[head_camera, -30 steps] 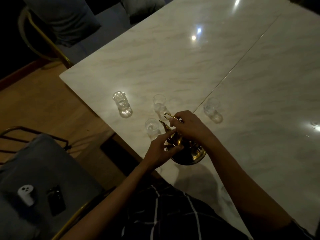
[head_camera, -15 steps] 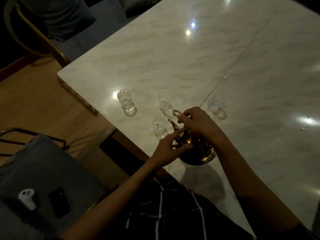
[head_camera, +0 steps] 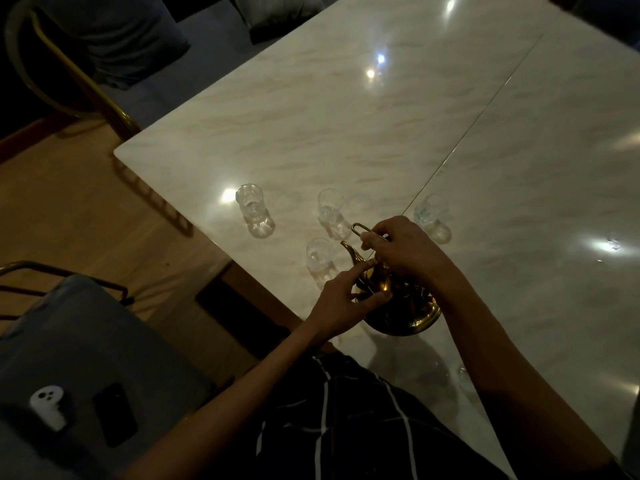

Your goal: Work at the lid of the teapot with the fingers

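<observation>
1. Left hand point(head_camera: 341, 299): fingers loosely extended, fingertips touching the spout side of the brass teapot point(head_camera: 403, 311), nothing gripped.
2. Brass teapot: standing at the near edge of the marble table point(head_camera: 346, 133).
3. Right hand point(head_camera: 403, 252): fingers curled round the wire handle point(head_camera: 360, 228) above the pot.
4. Nearest glass point(head_camera: 320, 258): just beyond the spout.
5. Three further glasses point(head_camera: 254, 211): upright in a row behind.

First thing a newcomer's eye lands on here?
The brass teapot at the near edge of the marble table: the right hand grips its wire handle and the left hand touches its spout side. Next, four clear glasses stand just beyond it, the nearest glass beside the spout.
</observation>
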The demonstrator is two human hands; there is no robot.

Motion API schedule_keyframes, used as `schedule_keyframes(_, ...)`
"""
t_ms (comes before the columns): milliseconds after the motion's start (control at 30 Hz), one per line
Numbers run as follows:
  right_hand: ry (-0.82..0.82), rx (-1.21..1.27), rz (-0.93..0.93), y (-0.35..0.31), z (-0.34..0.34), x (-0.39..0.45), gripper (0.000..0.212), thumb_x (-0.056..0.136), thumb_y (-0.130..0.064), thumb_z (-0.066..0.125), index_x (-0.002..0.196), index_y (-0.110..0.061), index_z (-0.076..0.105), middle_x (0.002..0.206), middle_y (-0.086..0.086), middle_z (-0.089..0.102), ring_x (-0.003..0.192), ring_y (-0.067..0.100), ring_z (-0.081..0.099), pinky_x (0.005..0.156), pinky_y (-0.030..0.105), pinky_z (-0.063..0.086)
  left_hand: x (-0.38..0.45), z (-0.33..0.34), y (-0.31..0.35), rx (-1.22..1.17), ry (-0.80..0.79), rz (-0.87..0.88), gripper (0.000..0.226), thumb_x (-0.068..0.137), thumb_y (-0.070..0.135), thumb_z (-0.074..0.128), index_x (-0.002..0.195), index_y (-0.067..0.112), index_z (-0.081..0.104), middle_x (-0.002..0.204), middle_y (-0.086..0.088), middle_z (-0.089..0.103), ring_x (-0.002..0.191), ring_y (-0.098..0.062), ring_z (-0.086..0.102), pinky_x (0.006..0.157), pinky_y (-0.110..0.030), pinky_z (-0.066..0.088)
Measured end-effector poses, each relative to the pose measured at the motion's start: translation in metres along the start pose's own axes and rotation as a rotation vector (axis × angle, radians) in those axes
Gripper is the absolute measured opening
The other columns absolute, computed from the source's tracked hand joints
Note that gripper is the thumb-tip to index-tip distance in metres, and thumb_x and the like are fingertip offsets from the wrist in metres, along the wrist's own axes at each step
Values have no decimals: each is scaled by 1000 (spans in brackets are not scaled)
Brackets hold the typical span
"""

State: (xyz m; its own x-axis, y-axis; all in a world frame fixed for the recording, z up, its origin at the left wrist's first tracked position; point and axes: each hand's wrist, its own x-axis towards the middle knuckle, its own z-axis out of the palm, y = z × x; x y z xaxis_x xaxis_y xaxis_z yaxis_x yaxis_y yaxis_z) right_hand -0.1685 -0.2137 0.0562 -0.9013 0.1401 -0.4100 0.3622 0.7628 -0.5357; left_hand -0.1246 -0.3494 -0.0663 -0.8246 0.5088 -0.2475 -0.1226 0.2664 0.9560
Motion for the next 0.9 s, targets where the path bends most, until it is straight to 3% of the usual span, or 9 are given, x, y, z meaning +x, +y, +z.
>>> schedule_keyframes(133, -3, -9, -9, 0, -3, -2, 31, 99, -36, 55, 94, -14, 76, 83, 3, 71, 81, 16, 69, 73, 31, 53, -2, 0, 3, -2, 16, 15, 64, 93, 35, 75, 151, 31, 48, 145, 2, 60, 121, -3, 57, 85, -4, 47)
schedule_keyframes(300, -11, 1, -14, 0, -6, -3, 31, 98, -37, 55, 94, -14, 77, 79, 0, 69, 80, 16, 69, 78, 35, 55, -3, 2, 5, -11, 20, 35, 64, 93, 39, 75, 151, 31, 49, 142, 1, 63, 125, -7, 62, 93, -14, 51)
schedule_keyframes(433, -14, -11, -16, -1, -6, -3, 31, 98, -36, 55, 94, -14, 76, 78, -1, 69, 78, 13, 68, 67, 26, 51, -5, 2, 6, -14, 23, 31, 67, 91, 45, 74, 151, 33, 48, 143, 2, 63, 125, -6, 61, 94, -16, 51)
schedule_keyframes(567, -22, -8, -11, -1, -5, -2, 31, 98, -37, 55, 94, -15, 76, 79, 0, 70, 79, 15, 69, 70, 29, 52, -6, 3, 6, -16, 33, 27, 65, 92, 40, 75, 151, 30, 49, 142, 1, 63, 121, -3, 61, 87, -6, 50)
schedule_keyframes(700, -21, -6, -12, -1, -4, -2, 31, 98, -38, 56, 94, -15, 76, 82, 0, 69, 81, 15, 69, 74, 33, 55, -6, 3, 6, -15, 37, 36, 64, 93, 37, 76, 151, 30, 49, 143, 3, 63, 114, 6, 59, 87, -10, 50)
schedule_keyframes(900, -22, -20, -25, 0, -5, -3, 31, 98, -37, 56, 92, -15, 76, 80, -2, 67, 76, 12, 66, 72, 31, 54, -7, 5, 6, -15, 44, 44, 64, 93, 36, 75, 151, 31, 49, 141, 1, 65, 114, 4, 59, 85, -4, 49)
